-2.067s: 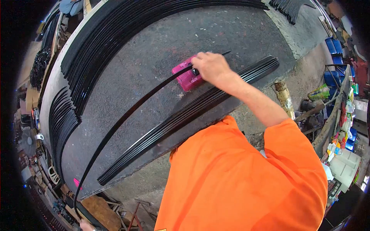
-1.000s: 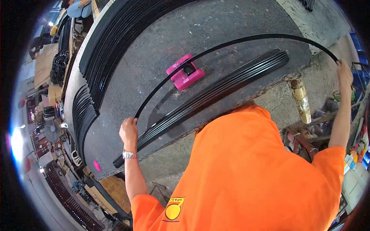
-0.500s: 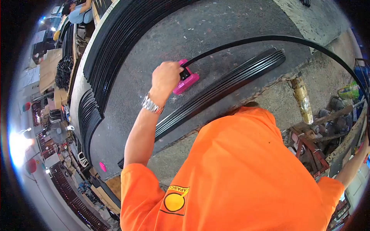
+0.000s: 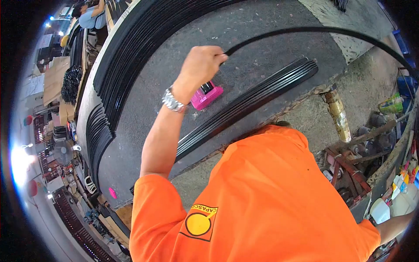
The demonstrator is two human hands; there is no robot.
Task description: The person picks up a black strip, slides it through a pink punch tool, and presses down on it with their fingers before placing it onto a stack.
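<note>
My left hand [image 4: 201, 66], with a metal watch [image 4: 172, 100] on its wrist, is closed around one end of a long black strip [image 4: 305, 29]. The strip bows up and over to the right edge of the view. Just below that hand, a pink tool with a black middle [image 4: 207, 97] rests on the dark table, partly behind my wrist. My right forearm [image 4: 395, 229] runs out of view at the lower right, so its hand cannot be seen. A bundle of black strips [image 4: 262, 98] lies along the table's near edge.
A large stack of curved black strips [image 4: 131, 56] lines the far left of the table [image 4: 174, 56]. A small pink piece [image 4: 112, 193] sits at the left end. Past the right side are a taped roll [image 4: 338, 115] and a red metal frame [image 4: 349, 174]. A person [image 4: 92, 17] is at upper left.
My left hand has risen away from the pink tool, lifting the strip's end off it. The strip has shifted upward. My right arm has moved down, and its hand has left the view.
</note>
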